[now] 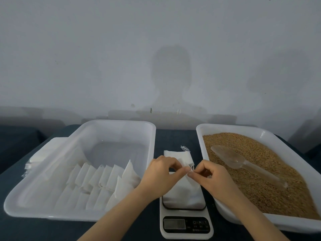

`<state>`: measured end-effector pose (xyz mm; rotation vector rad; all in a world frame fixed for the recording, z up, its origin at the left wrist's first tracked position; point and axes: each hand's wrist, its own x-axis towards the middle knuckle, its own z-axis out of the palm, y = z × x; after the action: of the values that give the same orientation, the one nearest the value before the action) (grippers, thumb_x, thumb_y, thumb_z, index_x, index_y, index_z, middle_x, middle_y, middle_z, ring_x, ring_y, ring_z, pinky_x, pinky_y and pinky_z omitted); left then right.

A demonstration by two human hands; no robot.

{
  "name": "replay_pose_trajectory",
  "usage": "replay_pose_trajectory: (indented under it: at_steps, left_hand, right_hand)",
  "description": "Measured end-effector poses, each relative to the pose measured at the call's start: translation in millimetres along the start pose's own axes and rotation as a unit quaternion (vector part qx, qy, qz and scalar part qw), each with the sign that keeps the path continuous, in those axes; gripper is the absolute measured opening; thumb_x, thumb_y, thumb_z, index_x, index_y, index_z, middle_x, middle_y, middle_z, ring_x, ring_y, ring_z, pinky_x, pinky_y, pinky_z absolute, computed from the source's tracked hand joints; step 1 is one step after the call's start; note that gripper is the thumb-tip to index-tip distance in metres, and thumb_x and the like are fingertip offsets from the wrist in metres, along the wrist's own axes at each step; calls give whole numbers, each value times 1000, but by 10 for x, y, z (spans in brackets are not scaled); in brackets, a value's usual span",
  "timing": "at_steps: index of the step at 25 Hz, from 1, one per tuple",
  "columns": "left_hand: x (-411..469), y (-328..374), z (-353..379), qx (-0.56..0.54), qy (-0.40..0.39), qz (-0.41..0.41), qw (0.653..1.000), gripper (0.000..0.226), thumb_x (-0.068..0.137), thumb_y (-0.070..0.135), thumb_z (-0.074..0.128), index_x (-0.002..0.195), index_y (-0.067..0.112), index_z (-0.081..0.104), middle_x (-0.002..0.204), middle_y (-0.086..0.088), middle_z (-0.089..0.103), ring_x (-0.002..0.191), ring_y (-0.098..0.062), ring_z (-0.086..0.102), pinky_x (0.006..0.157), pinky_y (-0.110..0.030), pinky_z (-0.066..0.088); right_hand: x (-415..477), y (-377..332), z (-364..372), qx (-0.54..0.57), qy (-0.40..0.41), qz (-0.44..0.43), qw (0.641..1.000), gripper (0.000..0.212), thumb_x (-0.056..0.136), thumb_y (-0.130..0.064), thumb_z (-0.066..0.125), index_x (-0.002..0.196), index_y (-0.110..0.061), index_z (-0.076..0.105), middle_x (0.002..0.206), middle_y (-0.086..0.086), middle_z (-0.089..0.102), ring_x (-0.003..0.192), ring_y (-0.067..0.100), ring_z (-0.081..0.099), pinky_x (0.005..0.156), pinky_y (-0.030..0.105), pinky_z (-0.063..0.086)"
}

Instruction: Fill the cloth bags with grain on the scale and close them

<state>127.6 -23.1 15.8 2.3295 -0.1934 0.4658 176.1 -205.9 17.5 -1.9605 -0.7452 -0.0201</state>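
Fingers point(179, 172) of left hand point(161, 173) and right hand point(207, 175) pinch drawstring point(191, 168) of cloth bag point(184, 194) on scale point(185, 215).

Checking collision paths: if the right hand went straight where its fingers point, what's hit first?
Probably the left hand: the right hand points leftward at its fingertips, both pinching the cloth bag's drawstring on the scale. Depth seems matched; one view only.

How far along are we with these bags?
Done: two rows of bags lie in the left tray, apparently filled. In hand: the left hand and right hand pinch the drawstrings of the bag on the scale, closing it. Left: a stack of flat bags beside that tray, another bag behind the scale.
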Motion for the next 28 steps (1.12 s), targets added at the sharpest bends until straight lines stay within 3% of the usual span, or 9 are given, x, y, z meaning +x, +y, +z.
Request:
replay_pose_trajectory:
  at_steps: [6, 9, 12, 15, 17, 22, 24, 26, 28]
  left_hand:
    - [-4, -26, 42, 5, -15, -37, 999, 39, 89, 32, 59, 54, 34, 41, 59, 20, 53, 74, 10, 52, 62, 0, 33]
    - [-13, -4, 36, 28, -21, -40, 999, 37, 87, 36, 58, 53, 34, 42, 60, 20, 55, 72, 12, 51, 59, -3, 31]
    - [-6, -12, 31, 12, -20, -39, 999, 29, 86, 36, 62, 58, 33, 51, 64, 17, 56, 73, 11, 52, 62, -3, 31]
    - [-28, 1, 19, 16, -20, -3, 1000, 18, 83, 33, 66, 67, 26, 61, 64, 21, 54, 73, 10, 53, 69, -5, 32]
    - [-42, 5, 28, 65, -10, 49, 997, 19, 82, 37, 64, 68, 24, 62, 63, 21, 54, 69, 5, 51, 79, -12, 34]
    - [-64, 57, 17, 80, 28, 128, 988, 16, 75, 35, 59, 71, 20, 63, 72, 13, 60, 72, -3, 49, 77, -23, 40]
    - [-68, 39, 18, 74, 20, 146, 986, 28, 72, 40, 64, 93, 22, 62, 95, 13, 57, 89, -3, 49, 82, -21, 41]
    - [-69, 18, 40, 105, -25, 137, 985, 65, 71, 51, 70, 126, 25, 48, 125, 12, 47, 116, -6, 41, 98, -19, 34]
    - [-54, 26, 85, 165, -61, 145, 974, 81, 74, 58, 68, 141, 25, 36, 139, 10, 41, 129, -7, 33, 106, -24, 26]
  right_hand:
    - [8, -6, 6, -33, 6, -27, 999, 14, 82, -25, 71, 73, -20, 61, 70, -1, 62, 62, 12, 57, 58, 19, 45]
    - [-10, -18, 11, -95, 28, -66, 993, 13, 85, -16, 68, 80, -25, 60, 73, -8, 61, 67, 11, 59, 62, 22, 49]
    - [-41, -62, 22, -262, -7, -193, 945, 19, 80, 0, 69, 91, -16, 72, 80, -1, 59, 64, 16, 58, 52, 30, 50]
    - [-43, -110, 57, -379, -17, -210, 901, 27, 70, 0, 76, 92, -15, 75, 81, 2, 61, 65, 18, 58, 51, 23, 44]
    - [-51, -186, 113, -365, -14, -148, 919, 9, 81, -11, 67, 88, -14, 72, 84, -1, 61, 74, 16, 57, 62, 24, 45]
    - [50, -251, 119, -244, -14, 48, 968, 33, 86, -24, 58, 64, 0, 60, 56, 0, 43, 52, 12, 37, 50, 22, 27]
    - [64, -316, 56, -191, -41, 87, 977, 29, 84, -35, 62, 67, -13, 69, 54, -4, 55, 47, 7, 45, 47, 16, 32]
    - [81, -365, 3, -161, -76, 129, 976, 17, 83, -36, 62, 72, -26, 72, 59, -8, 64, 51, 3, 53, 48, 11, 36]
    - [98, -380, -24, -144, -86, 150, 974, 21, 82, -31, 60, 65, -25, 69, 52, -8, 58, 48, 3, 49, 47, 12, 34]
